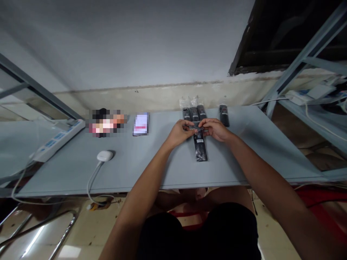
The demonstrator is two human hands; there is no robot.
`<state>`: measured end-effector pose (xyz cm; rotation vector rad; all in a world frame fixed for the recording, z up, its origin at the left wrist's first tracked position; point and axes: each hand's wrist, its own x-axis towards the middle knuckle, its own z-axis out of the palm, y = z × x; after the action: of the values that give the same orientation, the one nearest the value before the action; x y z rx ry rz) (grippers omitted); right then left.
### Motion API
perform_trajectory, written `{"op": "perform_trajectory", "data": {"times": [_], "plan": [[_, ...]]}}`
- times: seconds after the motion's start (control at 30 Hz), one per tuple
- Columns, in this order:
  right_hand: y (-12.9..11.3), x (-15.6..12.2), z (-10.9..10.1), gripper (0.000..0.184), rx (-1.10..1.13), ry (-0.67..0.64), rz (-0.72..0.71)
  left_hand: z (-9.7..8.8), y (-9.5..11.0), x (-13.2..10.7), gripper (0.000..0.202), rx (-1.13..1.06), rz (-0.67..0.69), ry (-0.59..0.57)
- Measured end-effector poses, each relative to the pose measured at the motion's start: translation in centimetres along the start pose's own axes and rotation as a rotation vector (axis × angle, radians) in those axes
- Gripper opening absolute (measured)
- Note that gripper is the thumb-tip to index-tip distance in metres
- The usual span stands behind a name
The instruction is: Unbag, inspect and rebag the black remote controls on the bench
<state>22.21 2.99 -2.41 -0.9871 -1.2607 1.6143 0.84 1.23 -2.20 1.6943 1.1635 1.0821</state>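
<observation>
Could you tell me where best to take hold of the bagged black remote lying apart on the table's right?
Grip its black body mid-length, coming from above: it lies long and narrow, apart from the others, so a pinch can close on both long edges. Avoid the loose clear bag end.

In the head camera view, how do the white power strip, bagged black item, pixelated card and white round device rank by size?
Largest to smallest:
1. White power strip
2. Bagged black item
3. Pixelated card and white round device: too alike to rank
</observation>
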Motion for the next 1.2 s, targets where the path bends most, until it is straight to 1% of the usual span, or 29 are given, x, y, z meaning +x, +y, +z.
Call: {"op": "perform_trajectory", "data": {"times": [0.1,0.27,0.43,0.5,0.57,0.6,0.67,0.73,0.77,0.83,0.9,0.97,1.03,1.1,1.2], "plan": [[0.0,-0.1,0.1,0.027,-0.031,-0.013,0.002,0.1,-0.4,0.1,0.034,0.02,0.039,0.006],[0.3,-0.1,0.0,0.046,-0.073,-0.077,0.005,0.3,-1.0,0.2,0.035,0.065,0.09,0.015],[0.7,0.2,-0.2,0.049,-0.092,-0.04,-0.043,0.4,-0.8,-0.1,0.041,0.083,0.082,0.002],[0.7,0.3,-0.5,0.048,-0.094,-0.002,-0.064,0.4,-0.7,-0.2,0.043,0.097,0.078,0.0],[0.6,0.6,-1.1,0.048,-0.105,0.067,-0.098,0.3,-0.6,-0.2,0.037,0.125,0.066,0.025],[0.5,0.8,-1.6,0.047,-0.12,0.122,-0.126,0.2,-0.6,-0.1,0.033,0.148,0.056,0.051],[0.4,1.2,-2.8,0.044,-0.176,0.282,-0.203,0.0,-0.7,0.0,0.024,0.207,0.039,0.107],[0.2,1.8,-4.4,0.039,-0.268,0.474,-0.28,-0.1,-0.8,0.0,0.019,0.273,0.033,0.143],[0.1,2.2,-5.2,0.036,-0.327,0.541,-0.298,-0.2,-0.9,0.0,0.018,0.302,0.034,0.149],[-0.3,3.2,-6.5,0.03,-0.47,0.618,-0.285,-0.4,-0.9,0.0,0.016,0.354,0.037,0.148],[-0.8,4.5,-7.4,0.026,-0.633,0.672,-0.253,-0.5,-0.9,-0.1,0.012,0.391,0.039,0.135],[-1.3,5.9,-7.7,0.022,-0.788,0.704,-0.207,-0.6,-0.9,-0.2,0.01,0.411,0.042,0.121],[-1.5,7.3,-7.6,0.017,-0.916,0.698,-0.151,-0.6,-0.8,-0.2,0.01,0.425,0.043,0.112],[-1.5,8.4,-7.3,0.014,-1.036,0.687,-0.131,-0.7,-0.7,-0.3,0.01,0.442,0.039,0.106],[-1.3,9.1,-7.2,0.02,-1.225,0.658,-0.122,-0.7,-0.6,-0.3,0.011,0.472,0.043,0.099]]}}
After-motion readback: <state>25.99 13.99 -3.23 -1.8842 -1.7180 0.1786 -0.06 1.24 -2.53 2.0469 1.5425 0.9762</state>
